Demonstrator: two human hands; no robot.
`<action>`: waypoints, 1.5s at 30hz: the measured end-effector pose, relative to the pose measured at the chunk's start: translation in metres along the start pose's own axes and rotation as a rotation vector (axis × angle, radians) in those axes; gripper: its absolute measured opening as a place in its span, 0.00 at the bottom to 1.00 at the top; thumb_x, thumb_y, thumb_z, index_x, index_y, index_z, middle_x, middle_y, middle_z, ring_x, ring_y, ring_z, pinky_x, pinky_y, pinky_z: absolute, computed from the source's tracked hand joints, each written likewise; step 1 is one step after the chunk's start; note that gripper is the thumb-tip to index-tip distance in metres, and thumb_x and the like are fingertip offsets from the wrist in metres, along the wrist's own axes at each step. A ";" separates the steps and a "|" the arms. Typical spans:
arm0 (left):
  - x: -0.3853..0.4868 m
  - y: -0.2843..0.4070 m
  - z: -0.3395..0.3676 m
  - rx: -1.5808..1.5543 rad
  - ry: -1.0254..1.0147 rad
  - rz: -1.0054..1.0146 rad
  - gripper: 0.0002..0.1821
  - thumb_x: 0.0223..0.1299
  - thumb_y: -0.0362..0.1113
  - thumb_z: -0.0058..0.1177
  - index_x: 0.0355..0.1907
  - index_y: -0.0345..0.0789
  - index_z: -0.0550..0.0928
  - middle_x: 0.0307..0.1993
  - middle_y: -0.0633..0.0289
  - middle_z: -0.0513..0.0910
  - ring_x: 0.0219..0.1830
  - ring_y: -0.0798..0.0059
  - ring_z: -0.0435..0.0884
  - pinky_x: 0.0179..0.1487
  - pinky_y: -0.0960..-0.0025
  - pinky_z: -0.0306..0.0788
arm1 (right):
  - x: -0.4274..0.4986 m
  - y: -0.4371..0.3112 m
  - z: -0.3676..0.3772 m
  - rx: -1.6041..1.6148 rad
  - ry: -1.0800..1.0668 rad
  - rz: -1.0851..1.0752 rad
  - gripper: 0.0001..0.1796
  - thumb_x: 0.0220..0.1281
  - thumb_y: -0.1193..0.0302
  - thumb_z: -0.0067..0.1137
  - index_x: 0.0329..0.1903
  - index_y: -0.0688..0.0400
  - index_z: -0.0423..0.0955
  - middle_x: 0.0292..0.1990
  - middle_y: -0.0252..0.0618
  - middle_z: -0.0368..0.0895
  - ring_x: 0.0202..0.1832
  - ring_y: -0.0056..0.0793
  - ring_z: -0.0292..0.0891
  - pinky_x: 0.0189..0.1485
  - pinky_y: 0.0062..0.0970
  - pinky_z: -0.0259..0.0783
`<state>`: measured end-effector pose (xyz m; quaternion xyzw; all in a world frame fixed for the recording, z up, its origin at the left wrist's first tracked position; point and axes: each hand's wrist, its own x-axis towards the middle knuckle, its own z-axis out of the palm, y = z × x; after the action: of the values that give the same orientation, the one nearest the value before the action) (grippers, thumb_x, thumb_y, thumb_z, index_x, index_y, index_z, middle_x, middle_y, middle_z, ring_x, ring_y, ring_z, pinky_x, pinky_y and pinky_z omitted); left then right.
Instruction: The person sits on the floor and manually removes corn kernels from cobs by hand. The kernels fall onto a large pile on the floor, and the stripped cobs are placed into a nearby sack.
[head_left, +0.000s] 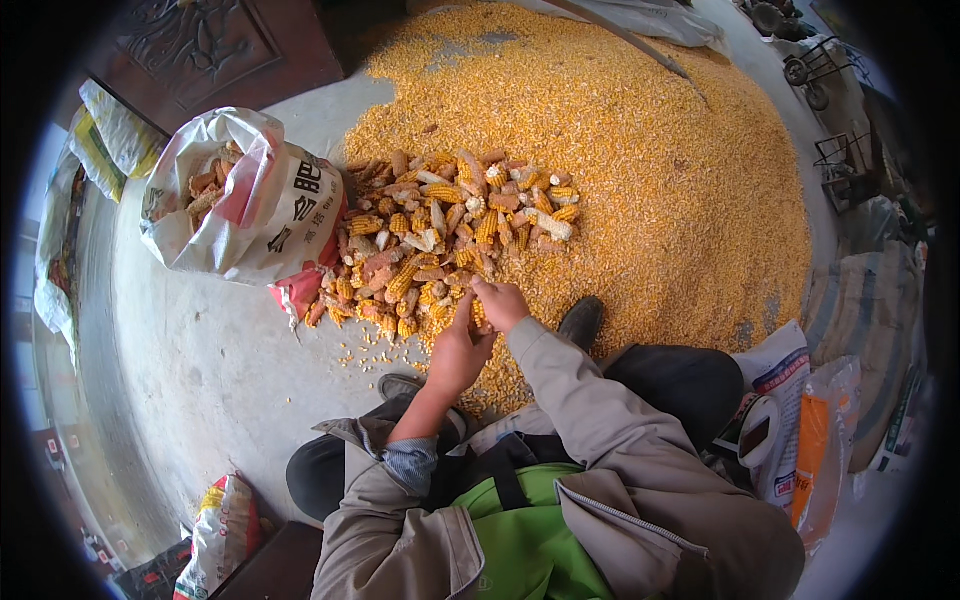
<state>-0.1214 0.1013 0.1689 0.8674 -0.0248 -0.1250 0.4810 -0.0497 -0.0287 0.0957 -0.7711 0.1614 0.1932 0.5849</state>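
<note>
My left hand (457, 358) and my right hand (502, 304) meet over the near edge of a pile of corn cobs (442, 217). Between them is a corn cob (478, 315), mostly hidden by the fingers, with some yellow kernels showing. The thumb of my right hand presses at its far end, and my left hand grips it from the near side. In the pile, partly kernelled ears lie mixed with bare reddish cobs. Loose corn kernels (660, 202) spread widely behind and to the right of the pile.
An open white woven sack (307, 217) holding bare cobs stands left of the pile. My shoes (581, 322) are beside the kernels. A long curved pole (637, 41) lies across the far kernels. Plastic bags (817, 442) and a white round container (757, 431) are at right.
</note>
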 end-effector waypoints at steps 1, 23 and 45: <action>0.001 0.000 -0.002 -0.093 -0.033 -0.027 0.44 0.60 0.34 0.64 0.76 0.36 0.57 0.29 0.50 0.85 0.31 0.61 0.87 0.34 0.61 0.78 | 0.001 -0.003 -0.005 0.009 -0.045 0.078 0.29 0.70 0.48 0.57 0.38 0.67 0.83 0.29 0.39 0.84 0.31 0.24 0.77 0.35 0.33 0.71; 0.006 -0.022 0.006 -0.138 -0.115 -0.051 0.45 0.61 0.27 0.62 0.76 0.31 0.51 0.33 0.49 0.85 0.31 0.61 0.87 0.34 0.61 0.80 | -0.008 0.001 0.014 -0.328 0.116 -0.117 0.34 0.72 0.43 0.45 0.31 0.62 0.83 0.25 0.54 0.82 0.31 0.50 0.79 0.39 0.45 0.72; 0.006 -0.022 0.006 0.211 0.137 0.113 0.38 0.59 0.35 0.61 0.71 0.30 0.65 0.25 0.47 0.85 0.23 0.53 0.84 0.28 0.56 0.77 | -0.013 -0.008 0.019 -0.414 0.142 -0.063 0.32 0.75 0.47 0.41 0.36 0.62 0.83 0.34 0.55 0.85 0.37 0.55 0.81 0.43 0.46 0.74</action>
<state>-0.1189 0.1077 0.1464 0.9170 -0.0539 -0.0347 0.3937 -0.0598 -0.0077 0.1038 -0.8910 0.1349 0.1491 0.4070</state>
